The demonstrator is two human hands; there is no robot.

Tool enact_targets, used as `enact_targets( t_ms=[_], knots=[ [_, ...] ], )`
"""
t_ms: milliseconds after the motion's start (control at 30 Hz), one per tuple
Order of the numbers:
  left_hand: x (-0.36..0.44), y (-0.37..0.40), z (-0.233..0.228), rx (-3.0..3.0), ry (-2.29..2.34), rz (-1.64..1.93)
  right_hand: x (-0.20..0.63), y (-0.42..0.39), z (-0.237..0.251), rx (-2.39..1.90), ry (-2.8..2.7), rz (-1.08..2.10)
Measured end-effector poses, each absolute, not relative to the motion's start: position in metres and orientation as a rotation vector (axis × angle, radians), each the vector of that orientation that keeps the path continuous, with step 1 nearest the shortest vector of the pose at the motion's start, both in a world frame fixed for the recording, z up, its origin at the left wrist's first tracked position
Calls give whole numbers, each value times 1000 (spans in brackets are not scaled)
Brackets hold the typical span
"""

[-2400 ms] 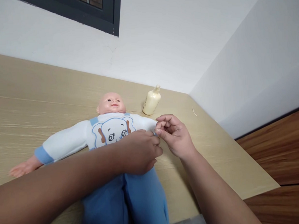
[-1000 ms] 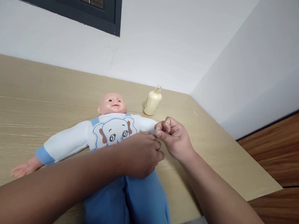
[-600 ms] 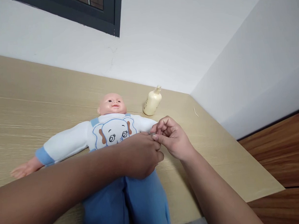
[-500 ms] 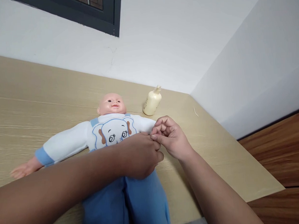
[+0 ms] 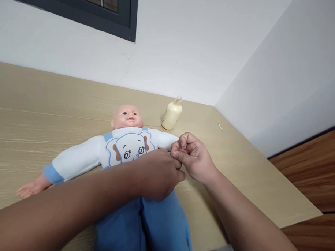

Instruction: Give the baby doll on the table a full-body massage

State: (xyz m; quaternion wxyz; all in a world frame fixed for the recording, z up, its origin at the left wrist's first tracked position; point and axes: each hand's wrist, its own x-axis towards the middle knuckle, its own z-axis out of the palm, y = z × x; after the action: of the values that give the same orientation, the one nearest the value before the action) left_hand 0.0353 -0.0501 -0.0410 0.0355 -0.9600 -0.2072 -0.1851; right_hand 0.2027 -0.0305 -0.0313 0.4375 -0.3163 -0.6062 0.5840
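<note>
One tabletop point(image 5: 263, 188) fills the middle of the frame, and a doll point(image 5: 129, 143) lies face-up on it, clothed, left of centre. The left hand point(image 5: 159, 173) and right hand point(image 5: 196, 157) come together by its arm point(image 5: 166, 138) at centre, so handling there looks under way rather than done; how much is left cannot be told. The bottle point(image 5: 172, 116), above them, stands untouched. At lower left, one blue cuff point(image 5: 53, 174) already sits around the wrist.

The doll's legs point(image 5: 165, 224) run off the bottom edge. The left fingers point(image 5: 179, 175) are curled, tips hidden; the right ones bend close to the thumb point(image 5: 180, 154). Whether either grips anything cannot be told. One thin strip point(image 5: 220, 126) at right is too small to identify.
</note>
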Motion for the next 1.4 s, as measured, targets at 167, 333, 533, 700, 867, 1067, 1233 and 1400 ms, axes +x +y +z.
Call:
enact_targets(
  t_ms=[167, 333, 533, 700, 867, 1067, 1233, 1400],
  knots=[
    [35, -50, -37, -2973, -588, -499, 207, -24, -31, -737, -1477, 1477],
    [34, -52, -35, -3001, -632, -516, 214, -14, -35, -737, -1518, 1362],
    [34, -51, -38, -3003, -637, -512, 217, -16, -37, -741, -1636, 1379],
    [35, -51, -36, -3028, -651, -432, 213, -17, -39, -758, -1584, 1401],
    [33, -51, -35, -3044, -649, -484, 209, -21, -37, -770, -1557, 1375],
    [33, -51, -37, -3042, -639, -520, 207, -24, -36, -815, -1619, 1341],
    [33, -50, -37, -3049, -616, -553, 206, -22, -35, -743, -1529, 1420],
    [33, -51, -35, -3062, -657, -457, 204, -24, -34, -752, -1515, 1458]
  ],
)
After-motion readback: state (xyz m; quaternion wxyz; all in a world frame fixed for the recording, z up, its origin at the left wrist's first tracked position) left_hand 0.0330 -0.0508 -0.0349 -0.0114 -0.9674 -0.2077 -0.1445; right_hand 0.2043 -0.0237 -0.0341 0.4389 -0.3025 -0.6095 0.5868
